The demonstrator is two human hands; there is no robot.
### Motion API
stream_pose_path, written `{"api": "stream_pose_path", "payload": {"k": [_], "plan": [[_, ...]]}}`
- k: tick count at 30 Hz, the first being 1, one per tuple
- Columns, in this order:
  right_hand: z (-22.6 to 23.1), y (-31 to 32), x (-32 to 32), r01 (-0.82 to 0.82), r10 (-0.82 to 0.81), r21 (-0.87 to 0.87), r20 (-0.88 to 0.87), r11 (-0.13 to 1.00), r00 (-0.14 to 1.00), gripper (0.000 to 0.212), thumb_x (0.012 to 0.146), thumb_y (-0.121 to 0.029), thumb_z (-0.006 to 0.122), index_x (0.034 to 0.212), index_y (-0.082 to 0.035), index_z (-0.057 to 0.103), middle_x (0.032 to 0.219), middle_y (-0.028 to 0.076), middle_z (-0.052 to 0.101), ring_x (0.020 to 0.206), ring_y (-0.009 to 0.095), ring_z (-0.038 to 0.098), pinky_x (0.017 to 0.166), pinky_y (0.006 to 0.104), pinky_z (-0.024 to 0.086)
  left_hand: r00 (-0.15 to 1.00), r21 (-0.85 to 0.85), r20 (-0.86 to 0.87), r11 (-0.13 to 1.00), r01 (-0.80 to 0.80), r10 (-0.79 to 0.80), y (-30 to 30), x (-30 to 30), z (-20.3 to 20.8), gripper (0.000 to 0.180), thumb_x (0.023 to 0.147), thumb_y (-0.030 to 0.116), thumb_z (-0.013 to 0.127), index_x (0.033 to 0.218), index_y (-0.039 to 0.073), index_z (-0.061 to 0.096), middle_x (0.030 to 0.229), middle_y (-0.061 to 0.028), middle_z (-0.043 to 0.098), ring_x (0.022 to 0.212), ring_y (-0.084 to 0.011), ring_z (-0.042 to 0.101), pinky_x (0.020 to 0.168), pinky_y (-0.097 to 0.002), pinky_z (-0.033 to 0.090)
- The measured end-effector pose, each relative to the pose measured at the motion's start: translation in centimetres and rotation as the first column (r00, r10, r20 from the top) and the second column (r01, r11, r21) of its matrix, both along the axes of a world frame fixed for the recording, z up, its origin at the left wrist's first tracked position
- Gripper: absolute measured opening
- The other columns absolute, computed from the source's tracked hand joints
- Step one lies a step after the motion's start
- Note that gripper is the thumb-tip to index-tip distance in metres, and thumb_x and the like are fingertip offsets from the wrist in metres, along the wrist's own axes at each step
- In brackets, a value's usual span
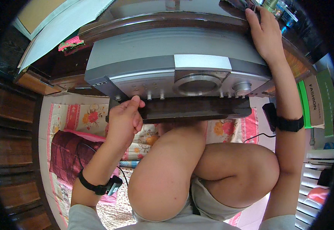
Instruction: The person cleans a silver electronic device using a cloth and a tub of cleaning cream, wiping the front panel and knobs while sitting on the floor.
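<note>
A wide silver-grey audio unit (144, 50) stands in front of me, with a round window and a row of small knobs along its front. My left hand (125, 115) is closed at the lower left of this panel, thumb and index finger pressed together beside a small knob (149, 96). Whatever lies between those fingertips is hidden. Up at the far right, my right hand (266, 34) reaches past the unit to the dark glossy cabinet top (197, 5). Its fingers are apart, the tips close to a dark object (234, 4) cut off by the picture's edge.
Beneath the unit is a dark wooden shelf board (197, 109). A pink and green knitted piece (71, 43) lies at the left. Small bottles (270, 4) stand beyond my right hand; green and brown boxes (314, 101) are at the right. Flowered cloth (94, 115) covers the floor.
</note>
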State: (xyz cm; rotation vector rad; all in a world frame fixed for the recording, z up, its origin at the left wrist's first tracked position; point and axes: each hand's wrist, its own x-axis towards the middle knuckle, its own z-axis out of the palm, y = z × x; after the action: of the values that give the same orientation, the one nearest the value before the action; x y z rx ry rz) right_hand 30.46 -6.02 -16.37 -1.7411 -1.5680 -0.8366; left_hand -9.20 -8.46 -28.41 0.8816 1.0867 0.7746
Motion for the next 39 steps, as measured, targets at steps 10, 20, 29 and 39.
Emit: {"api": "stream_pose_path", "payload": {"k": [10,20,29,39], "plan": [[0.1,0.2,0.2,-0.025,0.025,0.019,-0.038,1.0,0.999,0.053,0.096,-0.044,0.051,0.123,0.001,0.058,0.117,0.027,0.061,0.109,0.042,0.059,0.094,0.0433,0.044,0.72,0.488,-0.68,0.817,0.306,0.136,0.3,0.0,0.9,0.041,0.089,0.037,0.07,0.085,-0.003,0.066,0.055,-0.0105,0.061,0.046,-0.0156,0.059,0.046,-0.0307,0.046],[-0.1,0.0,-0.3,-0.01,0.01,0.0,-0.065,1.0,0.998,0.052,0.097,-0.044,0.05,0.124,0.001,0.057,0.117,0.027,0.061,0.112,0.041,0.056,0.096,0.0435,0.043,0.652,0.63,-0.696,0.69,0.356,0.3,0.2,0.3,-1.0,0.037,0.093,0.03,0.065,0.072,0.0,0.061,0.056,-0.0172,0.06,0.052,-0.0323,0.063,0.049,-0.0421,0.047],[-0.1,-0.5,-0.4,-0.01,0.011,0.025,-0.007,1.0,1.0,0.05,0.097,-0.043,0.05,0.123,-0.001,0.057,0.117,0.024,0.061,0.112,0.041,0.056,0.097,0.0444,0.042,0.708,0.71,-0.607,0.647,0.278,0.361,0.3,1.0,-1.4,0.039,0.093,0.026,0.062,0.067,-0.002,0.059,0.053,-0.018,0.054,0.046,-0.0322,0.057,0.047,-0.0396,0.043],[0.0,-0.3,0.2,-0.024,0.023,0.024,0.025,0.999,0.999,0.048,0.097,-0.041,0.051,0.123,-0.001,0.057,0.115,0.024,0.062,0.111,0.04,0.056,0.096,0.0442,0.042,0.623,0.789,-0.614,0.388,0.476,0.485,-3.5,-0.4,-5.0,0.036,0.091,0.024,0.065,0.064,0.001,0.055,0.052,-0.0134,0.054,0.045,-0.029,0.057,0.046,-0.0391,0.045]]}}
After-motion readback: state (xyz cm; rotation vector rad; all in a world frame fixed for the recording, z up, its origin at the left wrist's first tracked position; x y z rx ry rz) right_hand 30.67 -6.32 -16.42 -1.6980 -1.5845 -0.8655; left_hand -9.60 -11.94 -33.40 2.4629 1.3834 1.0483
